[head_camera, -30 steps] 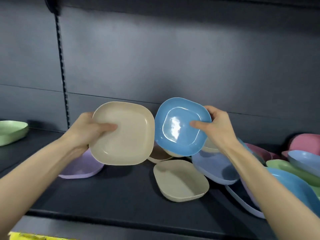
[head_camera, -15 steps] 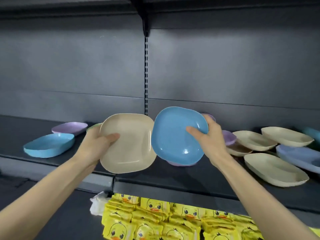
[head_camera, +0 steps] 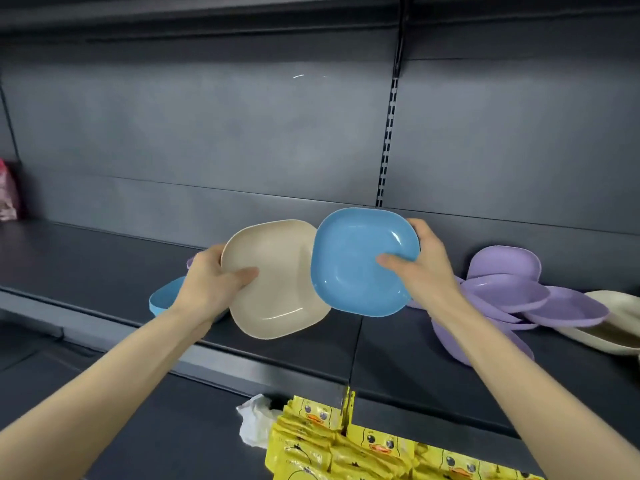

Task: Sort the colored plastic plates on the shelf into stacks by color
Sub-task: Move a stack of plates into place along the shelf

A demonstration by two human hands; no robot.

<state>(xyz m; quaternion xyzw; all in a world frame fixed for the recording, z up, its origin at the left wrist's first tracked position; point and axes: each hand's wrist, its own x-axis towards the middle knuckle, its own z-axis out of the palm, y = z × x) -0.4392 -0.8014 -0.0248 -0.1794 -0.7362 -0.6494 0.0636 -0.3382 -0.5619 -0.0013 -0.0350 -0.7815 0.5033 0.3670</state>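
Beige plate (head_camera: 277, 282) gripped by left hand (head_camera: 211, 285), blue plate (head_camera: 360, 265) by right hand (head_camera: 422, 271); carry step, next set blue onto blue plate on shelf (head_camera: 162, 297).

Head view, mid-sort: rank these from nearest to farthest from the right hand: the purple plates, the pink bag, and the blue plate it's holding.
1. Blue plate: gripped in the right hand itself.
2. Purple plates: on the shelf, just to the hand's right.
3. Pink bag: far left end of the shelf.
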